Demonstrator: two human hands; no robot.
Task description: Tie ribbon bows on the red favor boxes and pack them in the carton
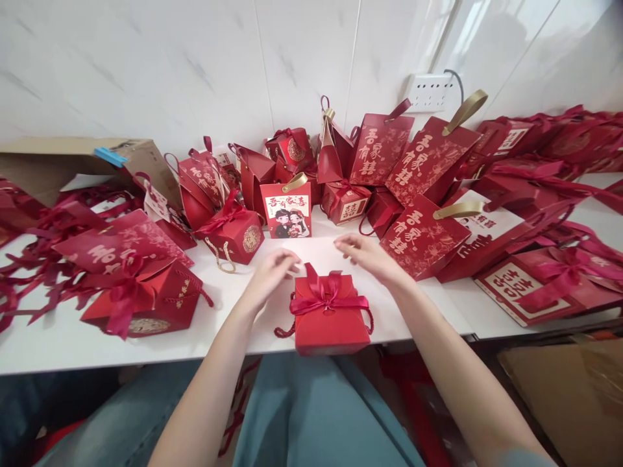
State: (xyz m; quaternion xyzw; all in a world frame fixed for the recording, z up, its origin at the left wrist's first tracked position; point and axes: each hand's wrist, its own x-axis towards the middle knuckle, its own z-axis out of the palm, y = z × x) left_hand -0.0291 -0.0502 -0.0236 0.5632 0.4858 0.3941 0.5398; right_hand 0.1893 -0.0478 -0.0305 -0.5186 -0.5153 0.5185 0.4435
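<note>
A red gift box (331,324) stands at the table's front edge before me. A crimson ribbon is tied in a bow across its top, and twisted red cords show at both sides. Just behind its left corner hovers my left hand (276,271), fingers loosely bent and apart, holding nothing I can make out. My right hand (364,254) is raised behind the box's right side, its fingers curved but apart, with nothing visible in them. Neither hand touches the box. Beyond them stands a small red bag (287,211) with a cartoon couple and a gold handle.
Several red boxes and bags line the wall, including a ribboned box (233,237) and a tall bag (423,162). Loose ribbons (43,272) lie at the left by a cardboard carton (150,162). More boxes (549,279) crowd the right. A power strip (428,93) is on the wall.
</note>
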